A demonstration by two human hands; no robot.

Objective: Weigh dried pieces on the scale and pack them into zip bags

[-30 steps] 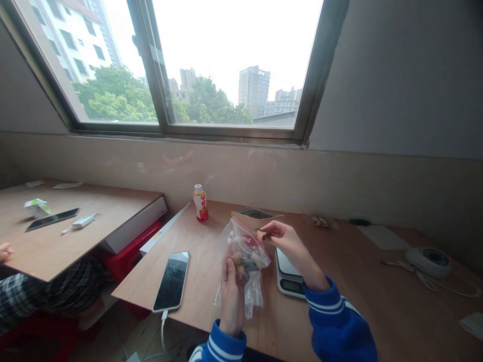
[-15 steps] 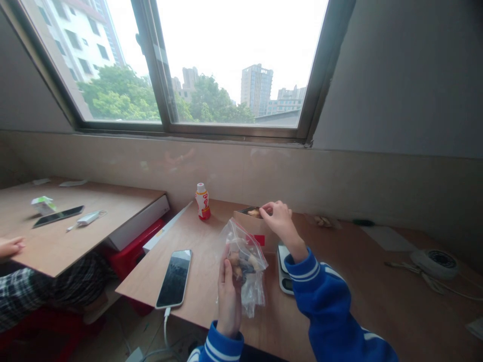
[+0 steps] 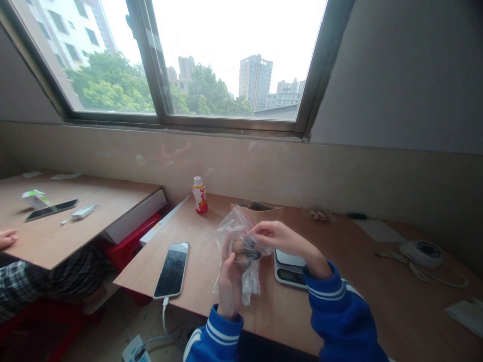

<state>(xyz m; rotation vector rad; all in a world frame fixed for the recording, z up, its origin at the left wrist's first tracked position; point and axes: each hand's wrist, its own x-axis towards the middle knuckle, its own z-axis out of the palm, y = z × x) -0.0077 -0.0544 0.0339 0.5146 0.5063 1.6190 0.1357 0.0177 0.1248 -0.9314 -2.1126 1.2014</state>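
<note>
My left hand (image 3: 228, 281) grips a clear zip-top plastic bag (image 3: 247, 269) from below, its fingers upright against the bag's side. Brown food pieces and darker bits (image 3: 243, 250) sit bunched inside. My right hand (image 3: 281, 237) reaches across at the bag's upper edge, its fingertips at the plastic. Whether those fingers pinch anything is hidden by the bag. Behind the bag stands an open brown paper pouch (image 3: 257, 211). Under my right wrist lies a digital kitchen scale (image 3: 289, 269).
A smartphone (image 3: 171, 270) on a charging cable lies left of my hands, and a small red-and-white bottle (image 3: 199, 198) stands at the wall. A second desk (image 3: 75, 221) holds another phone. A co-worker's hand (image 3: 6, 239) rests at its edge.
My right hand has come back from the brown pouch to the bag's upper edge. The bag now sits slightly higher, and the view has tilted a little.
</note>
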